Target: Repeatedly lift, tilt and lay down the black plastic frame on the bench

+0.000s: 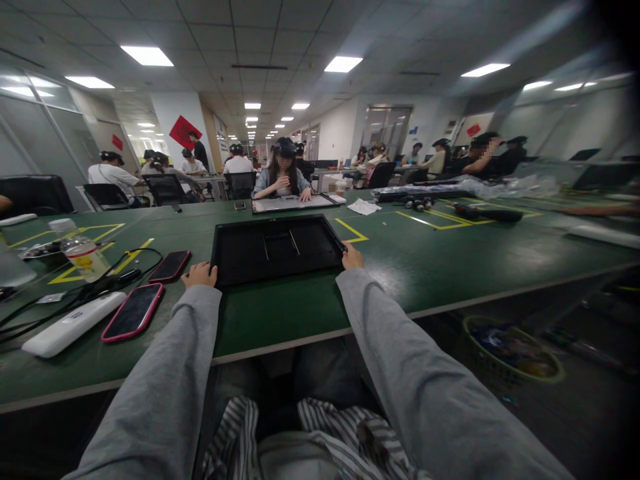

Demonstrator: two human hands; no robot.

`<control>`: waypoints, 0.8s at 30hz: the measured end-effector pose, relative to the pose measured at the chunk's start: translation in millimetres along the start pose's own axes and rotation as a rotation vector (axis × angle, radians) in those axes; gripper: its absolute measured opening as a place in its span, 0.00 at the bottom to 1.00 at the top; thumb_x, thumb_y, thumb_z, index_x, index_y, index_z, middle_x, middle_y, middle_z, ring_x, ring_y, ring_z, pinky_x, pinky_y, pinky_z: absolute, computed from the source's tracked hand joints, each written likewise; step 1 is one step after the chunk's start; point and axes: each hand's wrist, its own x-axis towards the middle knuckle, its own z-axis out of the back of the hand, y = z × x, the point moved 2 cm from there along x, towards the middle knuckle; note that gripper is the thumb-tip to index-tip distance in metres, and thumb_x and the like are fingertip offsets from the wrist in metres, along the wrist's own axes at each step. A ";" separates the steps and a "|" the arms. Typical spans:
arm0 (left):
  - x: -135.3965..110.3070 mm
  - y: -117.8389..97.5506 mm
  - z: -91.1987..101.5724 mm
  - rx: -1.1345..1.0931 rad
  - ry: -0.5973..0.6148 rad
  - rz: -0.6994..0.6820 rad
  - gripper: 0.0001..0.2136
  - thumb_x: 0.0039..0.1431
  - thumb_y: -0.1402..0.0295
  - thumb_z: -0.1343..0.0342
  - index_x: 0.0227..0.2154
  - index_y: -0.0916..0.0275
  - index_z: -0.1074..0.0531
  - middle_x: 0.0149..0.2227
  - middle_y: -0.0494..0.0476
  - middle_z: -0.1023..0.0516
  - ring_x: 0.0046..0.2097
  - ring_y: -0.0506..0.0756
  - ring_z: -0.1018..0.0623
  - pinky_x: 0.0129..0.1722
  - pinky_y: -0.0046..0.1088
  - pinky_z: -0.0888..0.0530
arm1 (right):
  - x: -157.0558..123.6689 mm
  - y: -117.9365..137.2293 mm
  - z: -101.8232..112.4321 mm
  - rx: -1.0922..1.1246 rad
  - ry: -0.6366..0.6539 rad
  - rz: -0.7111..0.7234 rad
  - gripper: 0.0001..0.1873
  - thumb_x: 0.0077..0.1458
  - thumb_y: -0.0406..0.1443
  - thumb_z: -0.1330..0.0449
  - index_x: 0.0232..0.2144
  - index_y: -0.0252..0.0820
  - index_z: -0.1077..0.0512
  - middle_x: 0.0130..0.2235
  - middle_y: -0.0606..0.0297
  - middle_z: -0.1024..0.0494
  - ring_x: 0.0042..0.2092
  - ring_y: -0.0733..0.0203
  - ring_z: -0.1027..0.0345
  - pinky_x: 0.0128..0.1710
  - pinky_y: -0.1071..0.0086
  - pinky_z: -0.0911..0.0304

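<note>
A flat black rectangular panel point(240, 257) with a raised rim lies on the green table in front of me. Two thin shiny strips stand out around a recessed shape near its middle. My left hand point(201, 275) is closed at the panel's left edge, its thumb against the rim. On the opposite side, my right hand point(353, 256) grips the right edge near the front corner. The fingertips under and behind the rim are partly hidden. Just left of my left hand lies a dark phone with a red edge point(170, 266).
The green table point(400, 280) has yellow tape marks. On the left are a second phone point(133, 312), a white power bank-like bar point(75, 325), black cables and a bottle point(83, 250). Across sits a person point(283, 175) at another panel. A basket point(513, 350) stands below right.
</note>
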 end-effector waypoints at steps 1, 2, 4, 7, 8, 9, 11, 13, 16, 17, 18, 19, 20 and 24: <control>1.1 0.8 -0.6 0.008 0.023 -0.001 0.21 0.63 0.56 0.59 0.49 0.57 0.27 0.59 0.59 0.31 0.59 0.63 0.36 0.55 0.54 0.40 | 0.3 -0.3 -0.3 0.003 -0.001 0.002 0.28 0.57 0.28 0.51 0.60 0.43 0.36 0.51 0.54 0.24 0.51 0.52 0.31 0.52 0.60 0.39; 2.1 1.6 -1.3 0.017 0.051 0.001 0.22 0.63 0.55 0.60 0.50 0.58 0.28 0.58 0.61 0.31 0.59 0.64 0.36 0.55 0.54 0.40 | 0.7 -0.4 -0.5 0.008 -0.004 0.006 0.28 0.57 0.28 0.51 0.59 0.43 0.35 0.51 0.55 0.24 0.51 0.53 0.31 0.52 0.60 0.39; 3.3 2.5 -2.7 0.031 0.099 0.012 0.24 0.63 0.54 0.61 0.51 0.59 0.29 0.58 0.63 0.31 0.59 0.65 0.36 0.54 0.54 0.38 | 1.4 -0.6 -0.4 0.024 -0.014 0.015 0.28 0.56 0.28 0.51 0.59 0.41 0.35 0.52 0.55 0.25 0.52 0.54 0.32 0.53 0.61 0.39; 3.3 1.1 -4.1 0.040 0.123 0.006 0.25 0.63 0.53 0.62 0.53 0.59 0.30 0.58 0.63 0.31 0.59 0.64 0.36 0.53 0.51 0.36 | 2.6 -1.4 0.9 0.054 -0.028 0.000 0.29 0.55 0.26 0.51 0.59 0.39 0.35 0.51 0.54 0.24 0.53 0.53 0.32 0.53 0.62 0.40; 3.0 0.1 -4.2 0.046 0.124 0.000 0.25 0.63 0.53 0.62 0.53 0.59 0.30 0.58 0.63 0.31 0.59 0.64 0.36 0.53 0.50 0.36 | 3.1 -1.9 1.3 0.062 -0.029 -0.010 0.29 0.55 0.26 0.51 0.59 0.38 0.35 0.51 0.53 0.24 0.53 0.53 0.32 0.53 0.62 0.39; 2.6 -0.9 -4.2 0.054 0.122 -0.007 0.24 0.63 0.53 0.61 0.53 0.59 0.30 0.58 0.63 0.32 0.59 0.64 0.36 0.54 0.50 0.36 | 3.6 -2.4 1.6 0.070 -0.027 -0.019 0.29 0.55 0.26 0.52 0.59 0.38 0.35 0.50 0.52 0.24 0.52 0.52 0.32 0.53 0.62 0.39; 1.9 -2.5 -3.5 0.068 0.118 -0.013 0.24 0.62 0.53 0.61 0.52 0.58 0.30 0.59 0.62 0.32 0.59 0.64 0.36 0.54 0.51 0.36 | 4.8 -3.6 1.4 0.080 -0.015 -0.023 0.29 0.55 0.26 0.52 0.59 0.38 0.35 0.50 0.52 0.24 0.53 0.52 0.32 0.53 0.61 0.40; 1.5 -3.3 -2.9 0.070 0.122 -0.012 0.24 0.63 0.53 0.61 0.53 0.59 0.30 0.59 0.62 0.32 0.59 0.64 0.36 0.54 0.52 0.36 | 6.2 -4.9 0.0 0.083 -0.002 -0.016 0.29 0.55 0.26 0.52 0.59 0.38 0.35 0.51 0.52 0.24 0.53 0.52 0.32 0.53 0.61 0.40; 0.9 -3.2 -2.9 0.070 0.141 -0.002 0.26 0.62 0.52 0.62 0.53 0.60 0.30 0.59 0.63 0.32 0.59 0.65 0.36 0.53 0.53 0.36 | 8.1 -7.3 -3.5 0.075 -0.001 -0.009 0.29 0.55 0.27 0.52 0.60 0.39 0.36 0.52 0.53 0.25 0.53 0.53 0.32 0.54 0.62 0.41; 0.5 -3.0 -3.0 0.068 0.146 0.003 0.26 0.62 0.52 0.62 0.53 0.60 0.30 0.59 0.63 0.32 0.59 0.65 0.36 0.53 0.53 0.37 | 8.5 -8.2 -4.9 0.071 -0.002 -0.007 0.29 0.55 0.27 0.52 0.60 0.39 0.36 0.52 0.53 0.25 0.53 0.53 0.32 0.54 0.62 0.41; -0.1 -2.8 -3.0 0.062 0.148 0.010 0.25 0.62 0.52 0.61 0.53 0.60 0.31 0.59 0.63 0.32 0.59 0.65 0.35 0.53 0.53 0.37 | 8.8 -8.8 -6.2 0.067 -0.001 -0.002 0.29 0.55 0.28 0.52 0.60 0.39 0.36 0.52 0.54 0.25 0.53 0.53 0.32 0.54 0.61 0.41; -0.9 -2.7 -2.5 0.052 0.144 0.017 0.25 0.62 0.52 0.61 0.54 0.59 0.31 0.59 0.63 0.32 0.59 0.65 0.35 0.54 0.54 0.37 | 8.9 -9.3 -7.6 0.060 -0.001 0.010 0.29 0.55 0.28 0.51 0.60 0.39 0.37 0.53 0.54 0.26 0.53 0.53 0.33 0.55 0.61 0.41; -1.9 -2.9 -1.2 0.039 0.126 0.025 0.26 0.62 0.52 0.60 0.56 0.60 0.33 0.59 0.64 0.32 0.59 0.66 0.35 0.54 0.54 0.38 | 8.7 -9.3 -8.7 0.050 -0.004 0.029 0.29 0.55 0.29 0.51 0.60 0.39 0.37 0.54 0.54 0.26 0.54 0.53 0.34 0.55 0.60 0.41; -7.4 -11.0 11.7 -0.002 -0.049 -0.036 0.29 0.62 0.53 0.58 0.62 0.65 0.41 0.61 0.68 0.36 0.60 0.67 0.39 0.54 0.53 0.39 | 4.5 -5.4 -9.4 -0.032 -0.084 0.105 0.27 0.56 0.32 0.49 0.58 0.38 0.35 0.61 0.51 0.35 0.61 0.49 0.44 0.59 0.54 0.47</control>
